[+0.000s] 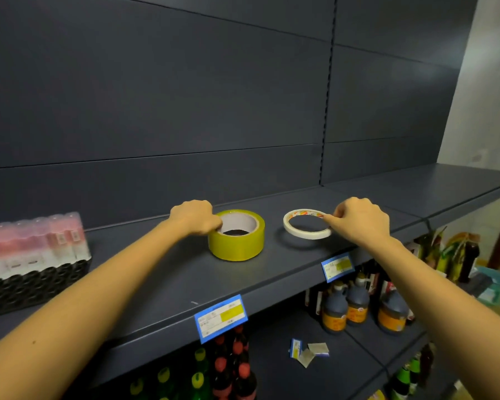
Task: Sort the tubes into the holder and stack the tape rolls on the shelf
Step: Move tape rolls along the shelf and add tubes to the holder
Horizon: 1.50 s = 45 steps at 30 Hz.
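— The left hand [195, 216] grips the yellow roll [237, 243] at its nine o'clock rim; why?
— Likely to steady it on the shelf [171, 269]. The right hand [358, 219] pinches the thin roll [306, 225] at three o'clock, ready for stacking.

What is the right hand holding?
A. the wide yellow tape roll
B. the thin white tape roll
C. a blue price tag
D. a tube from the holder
B: the right hand pinches the thin white tape roll at its rim; the left hand grips the wide yellow tape roll.
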Each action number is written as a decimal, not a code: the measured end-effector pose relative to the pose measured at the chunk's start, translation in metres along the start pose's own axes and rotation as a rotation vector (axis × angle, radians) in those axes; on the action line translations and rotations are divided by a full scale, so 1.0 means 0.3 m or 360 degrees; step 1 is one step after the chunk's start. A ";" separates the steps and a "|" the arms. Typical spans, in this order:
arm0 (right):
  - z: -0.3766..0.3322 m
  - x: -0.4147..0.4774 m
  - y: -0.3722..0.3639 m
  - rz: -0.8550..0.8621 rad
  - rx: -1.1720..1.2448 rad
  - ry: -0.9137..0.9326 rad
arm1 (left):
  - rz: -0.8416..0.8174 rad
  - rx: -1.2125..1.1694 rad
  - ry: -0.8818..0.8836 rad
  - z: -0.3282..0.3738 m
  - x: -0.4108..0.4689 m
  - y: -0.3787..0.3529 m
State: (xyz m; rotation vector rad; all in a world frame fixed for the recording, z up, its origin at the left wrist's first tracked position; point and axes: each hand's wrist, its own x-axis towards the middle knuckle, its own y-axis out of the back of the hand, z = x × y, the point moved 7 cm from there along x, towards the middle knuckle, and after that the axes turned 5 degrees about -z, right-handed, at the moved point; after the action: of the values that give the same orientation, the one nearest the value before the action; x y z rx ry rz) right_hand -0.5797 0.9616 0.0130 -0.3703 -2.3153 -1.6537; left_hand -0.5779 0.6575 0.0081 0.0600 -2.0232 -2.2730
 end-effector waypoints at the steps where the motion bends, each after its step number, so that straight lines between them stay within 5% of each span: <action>1: 0.008 0.022 -0.013 -0.0018 -0.0001 0.0003 | -0.0015 -0.0003 0.0006 0.005 0.014 -0.016; 8: 0.035 0.189 -0.101 -0.0134 0.0020 0.0068 | -0.0050 0.0013 0.0105 0.012 0.071 -0.056; 12: 0.026 0.273 -0.156 -0.0290 -0.0079 0.0153 | 0.0182 0.0116 0.0209 0.002 0.050 0.000; 21: -0.257 0.307 -0.129 -0.0396 0.0062 0.0940 | 0.0591 0.0262 0.0506 -0.012 -0.129 0.095; 33: -0.840 -0.318 -0.088 -0.0566 0.0498 0.2251 | 0.0954 0.0487 0.1113 -0.168 -0.783 0.134; 45: -1.201 -0.807 -0.095 -0.0779 0.0471 0.2569 | 0.0822 0.0418 0.1561 -0.450 -1.385 0.131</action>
State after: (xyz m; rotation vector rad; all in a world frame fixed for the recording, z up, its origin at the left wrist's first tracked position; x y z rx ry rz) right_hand -0.3391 0.5993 0.0123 1.2138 -1.2523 -0.9230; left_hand -0.1500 0.5609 0.0163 0.4932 -1.5137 -1.2522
